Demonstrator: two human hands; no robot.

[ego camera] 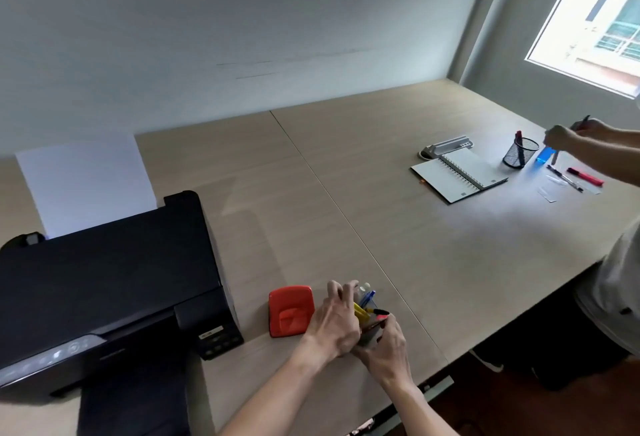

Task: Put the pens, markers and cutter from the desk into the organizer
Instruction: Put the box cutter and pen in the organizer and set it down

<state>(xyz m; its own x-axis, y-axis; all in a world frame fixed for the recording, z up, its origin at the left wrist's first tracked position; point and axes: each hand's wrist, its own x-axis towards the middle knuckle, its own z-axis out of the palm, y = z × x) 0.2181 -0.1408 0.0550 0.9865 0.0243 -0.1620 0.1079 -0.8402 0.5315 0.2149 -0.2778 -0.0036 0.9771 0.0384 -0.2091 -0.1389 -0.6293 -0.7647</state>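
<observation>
Hands first: we see our left hand (334,326) draped over the near-left side of a small organizer (370,331), fingers spread and curled about it, with the fingertips (341,288) reaching past its far rim. Our right hand (384,349) closes on the organizer's near-right side, thumb and forefinger pinched by a marker with a pink-red tip (381,312) that sticks out just above them; whether the pinch actually holds the marker or the organizer's wall, we cannot tell. Between the two sets of fingers stand a yellow cutter (360,312) and blue pens (367,297), upright and tilted slightly away. Just left of the left fingers lies a red hole punch (290,311) on the desk (311,200), and farther left sits a black printer (110,279) with white paper (86,182) in its feed. Well beyond our fingertips, at the far right, another person's hands (568,136) work above a mesh pen cup (519,153), near an open spiral notebook (459,174), a red marker (585,176) and a black pen (564,177)
</observation>
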